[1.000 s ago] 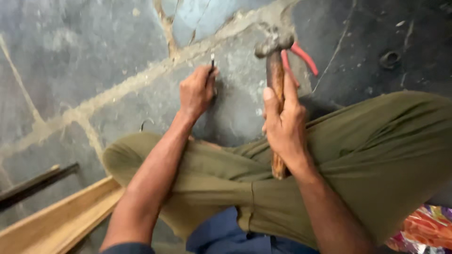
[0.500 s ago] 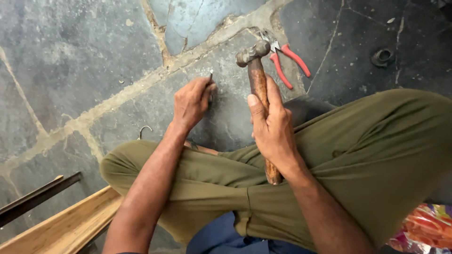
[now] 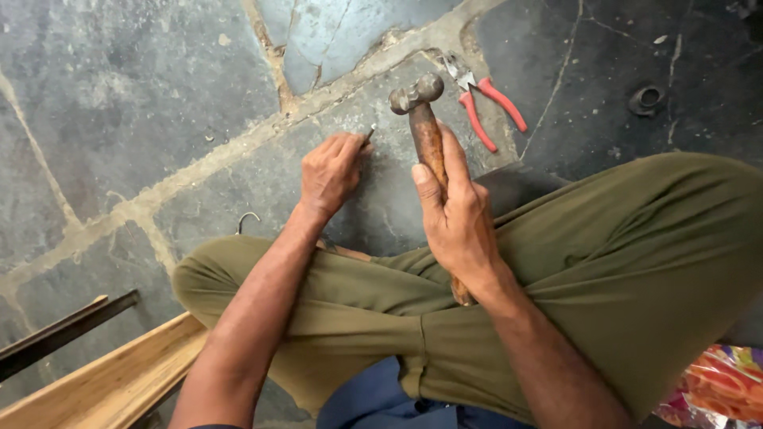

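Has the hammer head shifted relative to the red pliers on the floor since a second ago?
Yes. The hammer head now sits left of the red-handled pliers, clear of them; a second ago it overlapped them, so it has swung left.

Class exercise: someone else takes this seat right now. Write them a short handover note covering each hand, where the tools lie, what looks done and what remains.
Left hand: pinching a small nail upright against the stone floor.
Right hand: gripping a wooden-handled hammer, head raised just right of the nail, not touching it.
Red-handled pliers lie on the floor beyond the hammer head. A wooden strip lies by the left knee.
Done: nail positioned.
Left: the nail looks not yet struck flat; how far along it is cannot be told.
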